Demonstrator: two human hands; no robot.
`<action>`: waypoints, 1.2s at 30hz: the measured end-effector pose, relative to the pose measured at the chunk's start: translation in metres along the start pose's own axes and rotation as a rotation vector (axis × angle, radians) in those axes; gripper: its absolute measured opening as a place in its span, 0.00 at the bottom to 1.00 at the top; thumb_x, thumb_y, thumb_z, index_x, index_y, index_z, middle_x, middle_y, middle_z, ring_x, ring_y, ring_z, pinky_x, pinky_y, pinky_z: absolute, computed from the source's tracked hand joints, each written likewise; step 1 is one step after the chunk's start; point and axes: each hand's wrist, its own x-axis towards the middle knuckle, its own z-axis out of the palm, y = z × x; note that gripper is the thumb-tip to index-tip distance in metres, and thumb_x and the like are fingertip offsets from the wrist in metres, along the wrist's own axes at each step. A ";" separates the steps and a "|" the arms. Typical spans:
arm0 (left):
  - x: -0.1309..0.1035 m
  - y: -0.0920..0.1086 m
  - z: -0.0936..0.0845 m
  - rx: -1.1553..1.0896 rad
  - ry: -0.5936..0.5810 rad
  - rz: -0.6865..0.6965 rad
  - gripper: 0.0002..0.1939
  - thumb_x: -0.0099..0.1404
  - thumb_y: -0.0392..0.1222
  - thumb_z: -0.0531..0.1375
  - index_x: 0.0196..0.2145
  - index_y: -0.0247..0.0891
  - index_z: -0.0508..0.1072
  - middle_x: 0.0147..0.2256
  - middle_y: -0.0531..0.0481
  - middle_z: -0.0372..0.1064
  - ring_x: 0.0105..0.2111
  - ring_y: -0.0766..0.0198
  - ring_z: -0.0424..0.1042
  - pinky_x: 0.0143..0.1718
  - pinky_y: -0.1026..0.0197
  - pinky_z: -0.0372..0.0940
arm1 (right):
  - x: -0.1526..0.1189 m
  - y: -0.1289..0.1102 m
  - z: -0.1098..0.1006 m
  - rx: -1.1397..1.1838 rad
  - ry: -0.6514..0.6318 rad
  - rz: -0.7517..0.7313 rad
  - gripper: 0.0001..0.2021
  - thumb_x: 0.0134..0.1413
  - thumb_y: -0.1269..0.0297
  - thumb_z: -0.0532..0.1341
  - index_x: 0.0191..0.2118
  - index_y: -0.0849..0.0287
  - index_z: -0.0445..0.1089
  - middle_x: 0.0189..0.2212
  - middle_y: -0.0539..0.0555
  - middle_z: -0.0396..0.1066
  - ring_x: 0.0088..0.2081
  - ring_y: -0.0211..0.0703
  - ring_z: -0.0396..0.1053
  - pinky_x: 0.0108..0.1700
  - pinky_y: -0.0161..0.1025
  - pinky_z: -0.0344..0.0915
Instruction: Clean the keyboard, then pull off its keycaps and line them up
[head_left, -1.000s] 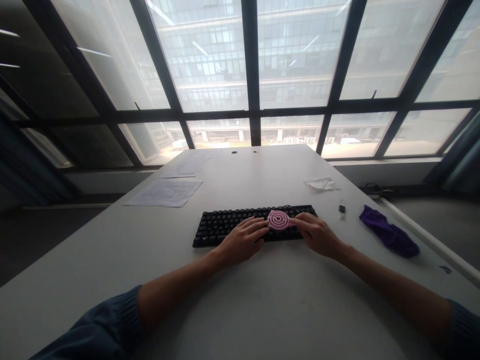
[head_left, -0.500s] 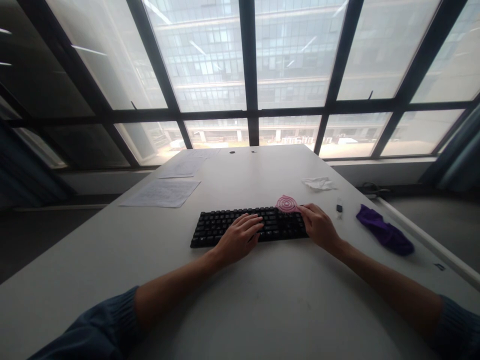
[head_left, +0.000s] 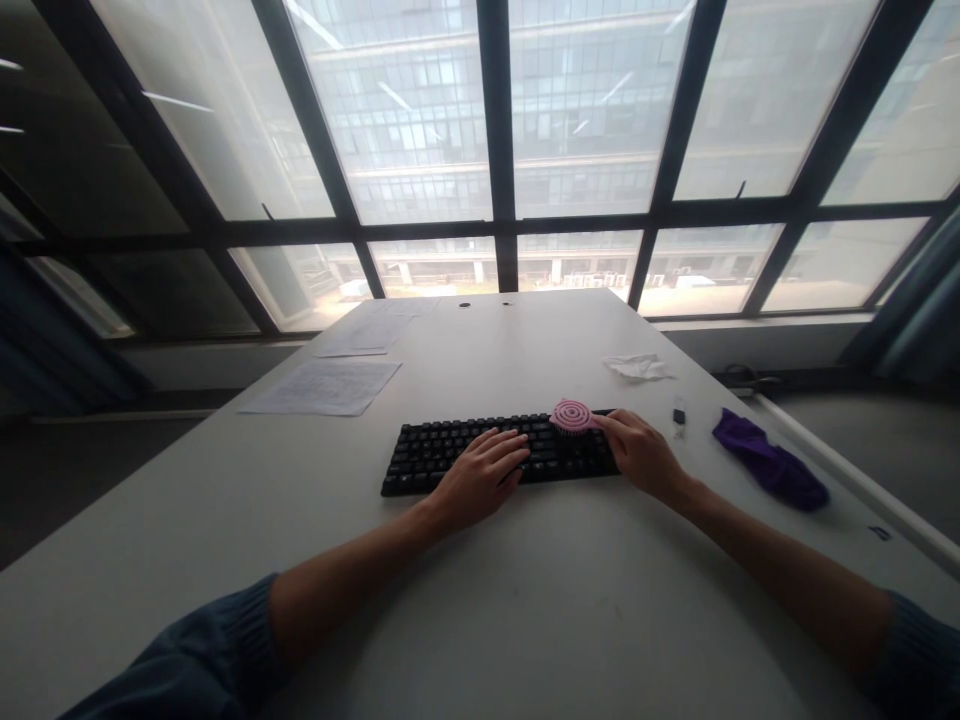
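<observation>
A black keyboard [head_left: 427,455] lies crosswise on the white table. My left hand [head_left: 484,475] rests palm down on its middle, fingers stretched out and covering some keys. Over the right part of the keyboard is a pink hairbrush [head_left: 571,415] with a round, spiral-patterned head, its bristles facing down on the keys. My right hand [head_left: 641,450] is closed round the brush handle, which the fingers mostly hide. Whether the bristles press on the keys I cannot tell.
Right of my right hand lie a small dark-and-clear item [head_left: 679,415] and a purple cloth [head_left: 769,460]. A crumpled white tissue [head_left: 637,367] is farther back. Printed sheets [head_left: 322,388] lie at the left. The table [head_left: 480,620] reaches toward the windows.
The brush head has shifted slightly toward me and to the left over the keys, with my right hand on it. My left hand has barely moved.
</observation>
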 end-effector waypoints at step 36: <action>0.005 0.014 0.005 0.006 -0.067 -0.009 0.19 0.70 0.37 0.54 0.58 0.39 0.68 0.59 0.44 0.68 0.60 0.55 0.66 0.65 0.44 0.57 | -0.021 0.004 -0.024 0.131 -0.025 -0.171 0.14 0.63 0.69 0.57 0.50 0.52 0.75 0.38 0.57 0.75 0.39 0.47 0.72 0.42 0.46 0.72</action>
